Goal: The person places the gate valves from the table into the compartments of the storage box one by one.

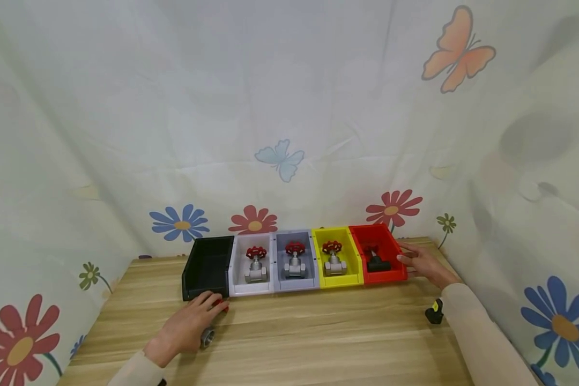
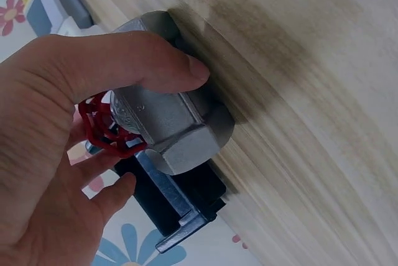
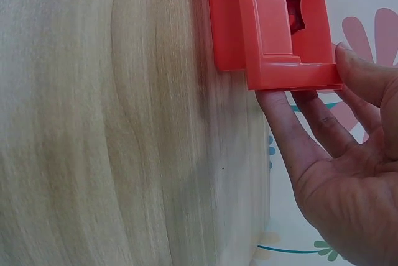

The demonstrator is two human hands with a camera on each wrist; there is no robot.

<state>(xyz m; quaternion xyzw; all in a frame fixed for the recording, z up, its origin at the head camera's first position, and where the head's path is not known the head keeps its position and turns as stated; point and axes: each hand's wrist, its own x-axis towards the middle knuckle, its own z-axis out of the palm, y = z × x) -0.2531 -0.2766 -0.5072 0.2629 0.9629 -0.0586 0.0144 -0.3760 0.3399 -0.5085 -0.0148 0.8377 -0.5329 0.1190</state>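
Observation:
A gate valve (image 2: 177, 123) with a grey metal body and a red handwheel (image 2: 106, 126) is in my left hand (image 1: 188, 324). The thumb lies across the body, the other fingers on the far side by the wheel. This hand is in front of the black bin (image 1: 207, 268), covering most of the valve in the head view. At the row's other end, my right hand (image 1: 427, 264) touches the outer side of the red bin (image 3: 267, 23). Its fingertips meet the wall and its thumb is at the rim. A black valve (image 1: 377, 262) lies inside that bin.
Between the end bins stand a white bin (image 1: 251, 290), a grey-lilac bin (image 1: 296, 284) and a yellow bin (image 1: 341, 281), each with a red-wheeled valve. A small black-and-yellow object (image 1: 434, 312) is by the right forearm. Floral curtains border the wooden table (image 1: 318, 338).

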